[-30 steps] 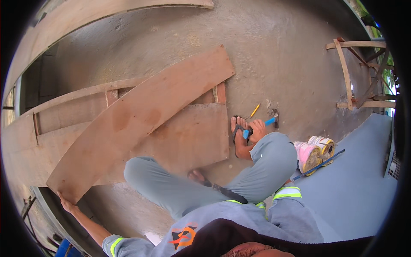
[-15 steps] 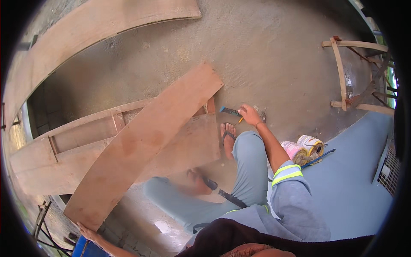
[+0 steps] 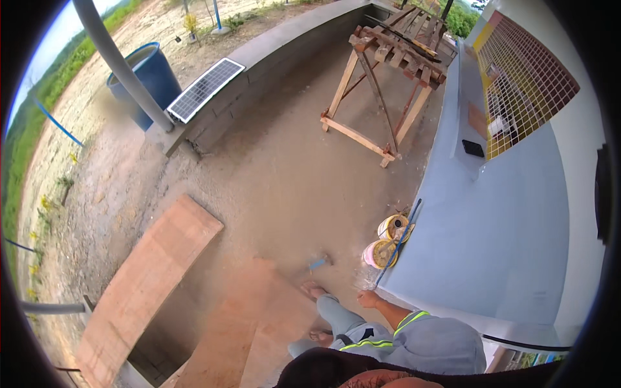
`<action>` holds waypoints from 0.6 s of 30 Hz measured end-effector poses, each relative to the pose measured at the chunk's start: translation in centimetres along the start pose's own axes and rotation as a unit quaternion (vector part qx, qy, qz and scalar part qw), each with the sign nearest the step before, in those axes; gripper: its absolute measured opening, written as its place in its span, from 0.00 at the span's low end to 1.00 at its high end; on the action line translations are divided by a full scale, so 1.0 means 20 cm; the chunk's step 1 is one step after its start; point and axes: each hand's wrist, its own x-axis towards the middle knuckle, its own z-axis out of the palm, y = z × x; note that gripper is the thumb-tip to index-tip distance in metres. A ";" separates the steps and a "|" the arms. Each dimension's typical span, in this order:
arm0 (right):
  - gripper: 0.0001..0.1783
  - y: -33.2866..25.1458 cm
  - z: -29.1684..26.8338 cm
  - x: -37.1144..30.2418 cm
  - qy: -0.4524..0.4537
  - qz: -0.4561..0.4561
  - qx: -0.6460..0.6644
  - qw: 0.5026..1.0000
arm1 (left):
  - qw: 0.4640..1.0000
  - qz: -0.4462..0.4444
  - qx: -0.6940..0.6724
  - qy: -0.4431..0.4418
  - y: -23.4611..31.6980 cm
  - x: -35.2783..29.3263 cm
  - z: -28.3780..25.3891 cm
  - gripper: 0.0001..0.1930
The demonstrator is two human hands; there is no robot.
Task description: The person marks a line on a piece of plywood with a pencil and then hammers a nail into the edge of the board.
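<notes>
My right hand (image 3: 369,299) hovers beside my knee with its fingers curled closed; whatever they hold, if anything, is too small to make out. Past my foot, a hammer (image 3: 317,264) with a blue handle lies on the concrete floor, apart from the hand. Two overlapping pieces of plywood sheet (image 3: 217,339) stretch along my left side, blurred by motion. My left hand is out of view.
Another plywood sheet (image 3: 152,255) lies farther left. Two paint buckets (image 3: 381,253) and a blue rod (image 3: 398,242) stand against the blue wall (image 3: 491,239). A wooden trestle (image 3: 372,97) is ahead; a solar panel (image 3: 206,89) rests on the low wall near a blue barrel (image 3: 152,81).
The view has swung upward, showing the trestle, barrel and yard. My right hand has come away from the hammer, which stays on the floor. My left hand has left the view.
</notes>
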 end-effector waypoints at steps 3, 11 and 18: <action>0.17 0.17 0.00 -0.06 0.033 0.025 -0.026 0.999 | 0.994 0.072 0.024 -0.073 0.56 0.06 0.06 0.30; 0.16 -0.03 -0.09 0.43 0.194 -0.059 0.244 0.948 | 0.967 0.214 0.023 -0.134 1.60 0.31 0.09 0.29; 0.46 -1.50 -0.63 0.44 -0.044 0.069 0.722 0.687 | 0.978 0.198 -0.014 -0.062 1.92 0.61 0.02 0.29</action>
